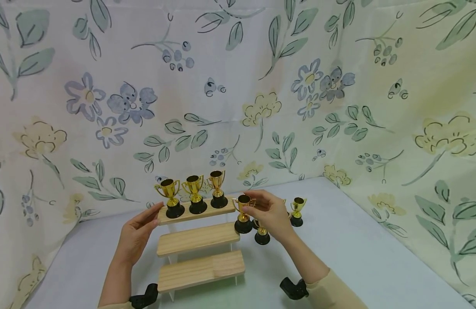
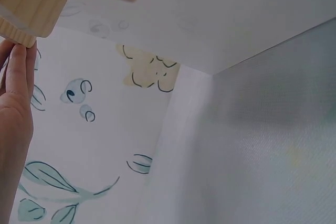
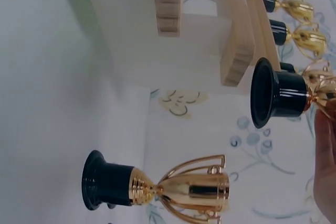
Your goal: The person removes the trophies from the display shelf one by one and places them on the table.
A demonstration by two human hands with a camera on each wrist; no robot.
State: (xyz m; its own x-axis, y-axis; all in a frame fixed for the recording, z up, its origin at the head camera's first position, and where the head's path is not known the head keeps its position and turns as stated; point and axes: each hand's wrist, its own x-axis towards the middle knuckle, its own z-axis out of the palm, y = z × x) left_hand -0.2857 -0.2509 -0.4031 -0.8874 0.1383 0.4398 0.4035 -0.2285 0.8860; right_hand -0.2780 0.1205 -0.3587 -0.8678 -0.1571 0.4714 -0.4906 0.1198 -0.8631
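Observation:
My right hand [image 1: 274,216] pinches a gold trophy cup with a black base [image 1: 243,225] upright by the right end of the top wooden shelf [image 1: 203,214]. From below, the right wrist view shows the base [image 3: 289,94] of this held trophy, with part of the hand [image 3: 325,166] at the edge. My left hand [image 1: 135,236] touches the top shelf's left end, its fingers nearly straight against the wood [image 2: 31,3] in the left wrist view. Three gold trophies [image 1: 196,195] stand in a row on that shelf.
Below are a middle shelf [image 1: 199,239] and a lower shelf [image 1: 201,271] on clear supports. Several trophies stand right of the shelves, including one [image 1: 297,208] behind my right hand and another [image 1: 262,237] in front. Floral cloth [image 1: 222,94] hangs behind the white table surface [image 1: 330,240].

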